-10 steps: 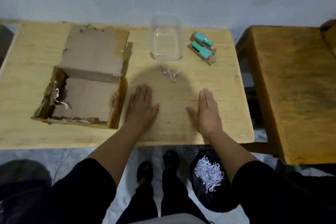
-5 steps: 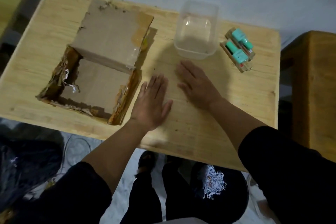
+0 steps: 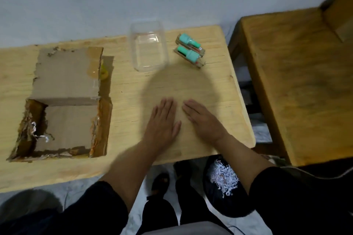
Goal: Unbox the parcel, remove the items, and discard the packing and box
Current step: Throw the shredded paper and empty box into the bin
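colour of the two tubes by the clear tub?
Teal tubes, on brown card backing; head view.

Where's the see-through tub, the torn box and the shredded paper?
clear tub (image 3: 148, 49), head view, on its bottom.
cardboard box (image 3: 70, 126), head view, on its inside floor.
shredded paper (image 3: 223, 177), head view, middle of the white heap.

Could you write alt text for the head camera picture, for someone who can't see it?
A person's left hand and right hand lie flat, side by side, on a wooden table. To their left sits an opened cardboard box; farther back are a clear plastic container and two teal-capped packaged items.
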Available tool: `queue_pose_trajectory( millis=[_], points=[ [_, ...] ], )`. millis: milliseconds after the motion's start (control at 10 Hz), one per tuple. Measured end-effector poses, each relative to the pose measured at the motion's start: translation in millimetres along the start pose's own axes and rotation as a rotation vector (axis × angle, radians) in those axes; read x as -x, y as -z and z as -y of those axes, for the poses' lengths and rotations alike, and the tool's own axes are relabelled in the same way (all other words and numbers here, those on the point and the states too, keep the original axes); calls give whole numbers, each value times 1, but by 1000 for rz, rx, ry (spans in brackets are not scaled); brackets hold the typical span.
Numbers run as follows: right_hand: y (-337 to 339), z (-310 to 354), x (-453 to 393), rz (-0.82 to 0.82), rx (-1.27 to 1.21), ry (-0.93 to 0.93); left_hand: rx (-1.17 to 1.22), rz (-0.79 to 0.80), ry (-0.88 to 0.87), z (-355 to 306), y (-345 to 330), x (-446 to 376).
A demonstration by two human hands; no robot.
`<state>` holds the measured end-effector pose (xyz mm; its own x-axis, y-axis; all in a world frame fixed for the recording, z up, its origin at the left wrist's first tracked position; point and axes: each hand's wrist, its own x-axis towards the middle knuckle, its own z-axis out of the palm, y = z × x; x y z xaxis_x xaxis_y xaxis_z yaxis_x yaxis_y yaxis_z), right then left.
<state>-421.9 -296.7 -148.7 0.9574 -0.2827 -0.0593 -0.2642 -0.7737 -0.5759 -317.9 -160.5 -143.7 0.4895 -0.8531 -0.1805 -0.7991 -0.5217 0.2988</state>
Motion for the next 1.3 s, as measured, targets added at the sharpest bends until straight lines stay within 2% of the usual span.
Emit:
queue_pose_trajectory(
  millis=[200, 300, 400, 600, 700, 900, 1000, 1100, 1200, 1300],
  points=[
    [0, 5, 57, -74, -15, -163, 24, -20, 12, -35, -21, 19],
    [-4, 9, 79, -193, -192, -375, 60, -16, -8, -37, -25, 29],
    [-13, 14, 89, -282, -32, -384, 89, 16, -35, -35, -19, 30],
    [-29, 23, 86, -604, -163, -586, 47, -27, -103, -31, -31, 30],
    [-24, 31, 90, -698, -224, -603, 27, -12, -186, -33, -36, 29],
    [-14, 31, 143, -982, -544, -942, 31, 32, -320, -75, -43, 30],
    [-11, 22, 180, -1064, -639, -1069, 2, 39, -357, -95, -48, 32],
    [-9, 13, 211, -1104, -650, -1130, -30, 23, -360, -99, -54, 32],
    [-10, 2, 236, -1075, -596, -1145, -56, 8, -352, -99, -58, 32],
    [-15, -8, 256, -969, -486, -1169, -82, -1, -357, -100, -59, 32]
  ],
)
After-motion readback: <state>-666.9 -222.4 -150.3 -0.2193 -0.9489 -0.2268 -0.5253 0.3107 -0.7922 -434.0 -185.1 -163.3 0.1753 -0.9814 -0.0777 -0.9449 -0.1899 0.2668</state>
